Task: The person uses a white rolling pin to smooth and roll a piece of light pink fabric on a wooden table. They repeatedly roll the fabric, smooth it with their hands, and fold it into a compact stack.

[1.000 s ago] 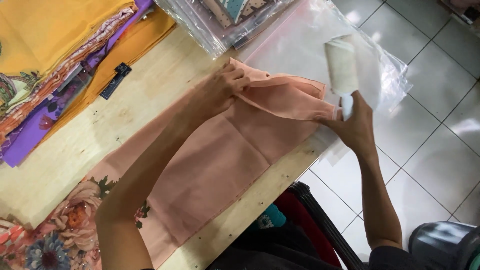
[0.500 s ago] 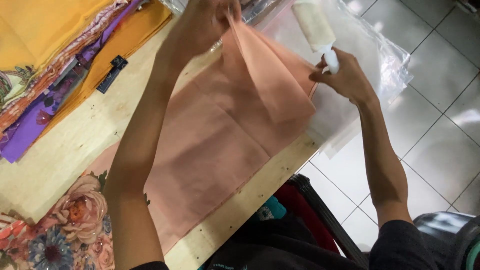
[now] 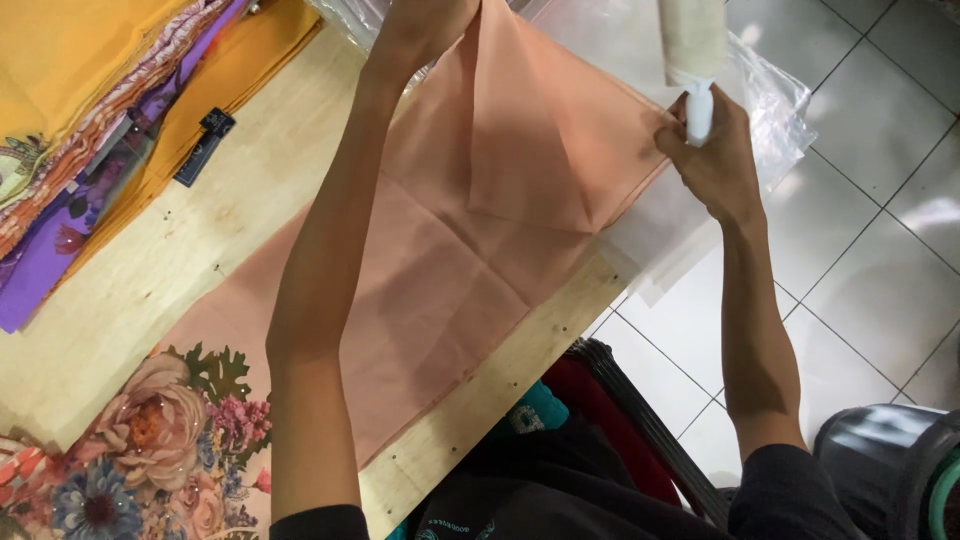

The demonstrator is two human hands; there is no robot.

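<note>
A peach-coloured cloth [image 3: 440, 270] lies spread on the wooden table [image 3: 190, 270], with a flower print at its near end [image 3: 150, 440]. My left hand [image 3: 420, 30] pinches the cloth's far part and holds it lifted at the top edge of the view. My right hand [image 3: 710, 160] grips the white handle of a lint roller [image 3: 692, 50] and also holds the cloth's right edge. The roller's head points up and away, partly cut off by the frame.
A stack of folded cloths in yellow, orange and purple [image 3: 90, 130] lies at the left. Clear plastic bags [image 3: 770, 100] hang over the table's far right corner. A tiled floor [image 3: 860, 250] lies to the right, with a dark bin [image 3: 890, 460] at lower right.
Both hands moved away from me. The left hand lifted the cloth's far fold up, and the right hand carried the lint roller toward the top of the view.
</note>
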